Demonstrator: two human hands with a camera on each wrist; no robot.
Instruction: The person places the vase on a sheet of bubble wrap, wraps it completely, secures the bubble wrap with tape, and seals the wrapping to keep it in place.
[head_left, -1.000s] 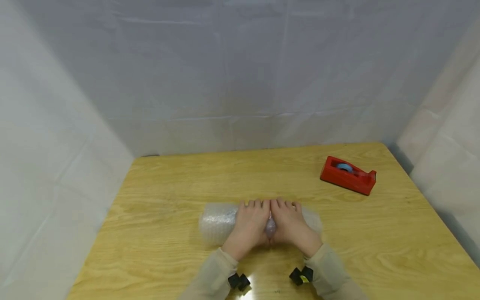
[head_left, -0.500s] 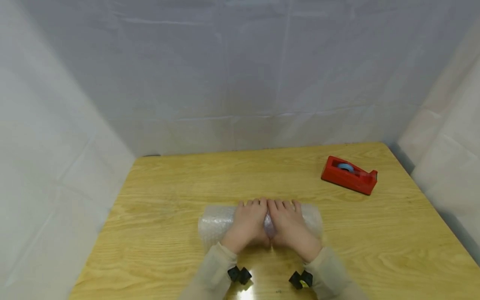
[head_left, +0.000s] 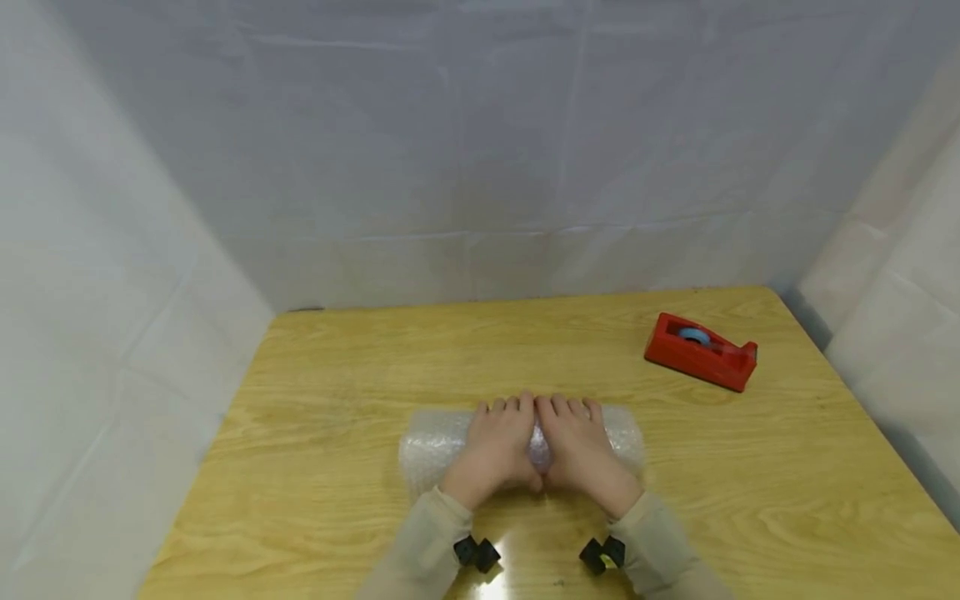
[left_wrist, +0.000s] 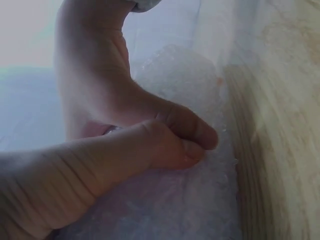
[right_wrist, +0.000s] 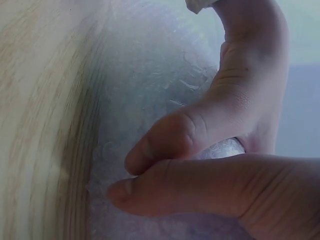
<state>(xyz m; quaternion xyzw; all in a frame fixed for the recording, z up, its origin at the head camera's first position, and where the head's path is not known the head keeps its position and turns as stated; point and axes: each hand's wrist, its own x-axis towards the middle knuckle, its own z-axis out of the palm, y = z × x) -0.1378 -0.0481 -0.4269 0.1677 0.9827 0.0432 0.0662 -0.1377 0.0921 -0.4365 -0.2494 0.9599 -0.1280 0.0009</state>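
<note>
A roll of clear bubble wrap point(head_left: 431, 444) lies crosswise on the wooden table, with something faintly purple showing between the hands. My left hand point(head_left: 497, 446) and right hand point(head_left: 579, 446) grip its middle side by side, fingers over the far side and thumbs on the near side. In the left wrist view the left thumb point(left_wrist: 125, 150) presses the wrap point(left_wrist: 175, 75), its tip touching the other thumb. The right wrist view shows the right thumb point(right_wrist: 190, 185) against the wrap point(right_wrist: 145, 75), close to the left thumb. What is inside the roll cannot be made out.
A red tape dispenser point(head_left: 697, 354) with a blue-cored roll stands at the back right of the table point(head_left: 337, 358). Pale sheets hang behind point(head_left: 510, 167) and at both sides of the table.
The thumbs have shifted slightly on the near side of the wrap. Both hands keep their grip, and the roll stays in nearly the same place.
</note>
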